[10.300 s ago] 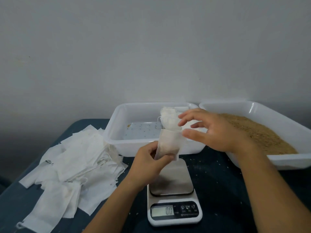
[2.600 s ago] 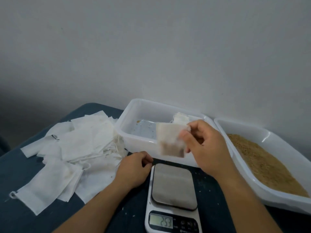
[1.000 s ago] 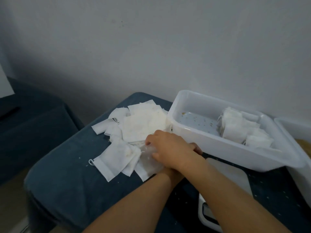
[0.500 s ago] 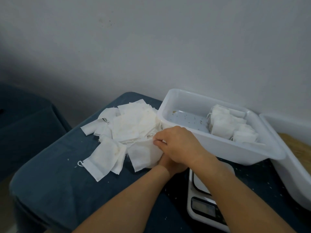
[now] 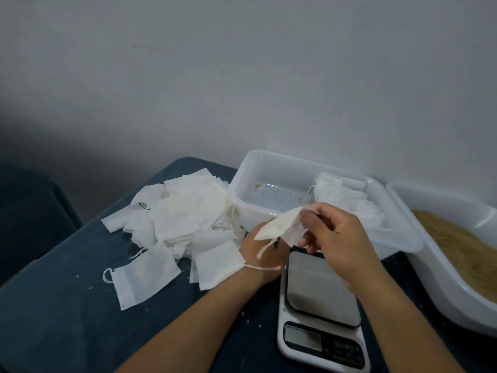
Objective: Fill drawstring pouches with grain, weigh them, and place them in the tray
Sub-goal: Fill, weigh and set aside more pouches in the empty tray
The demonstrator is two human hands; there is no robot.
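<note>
Both hands on one empty pouch (image 5: 279,228): right hand (image 5: 333,238) pinching it, left hand (image 5: 262,255) grip unclear beneath.

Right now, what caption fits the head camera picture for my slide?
Both hands, right hand and left hand, hold an empty drawstring pouch above the kitchen scale, beside the pouch pile.

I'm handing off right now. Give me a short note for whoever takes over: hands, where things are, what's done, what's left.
Right hand pinches an empty pouch above the scale. Left hand is under that pouch; what it grips is hidden.
Spare empty pouches are heaped left of the tray. Filled pouches sit at the tray's right end. The grain bin is at far right.
Done: several pouches filled and trayed.
Left: open this pouch, fill it with grain, weigh it, put it in the tray, then repeat.
</note>
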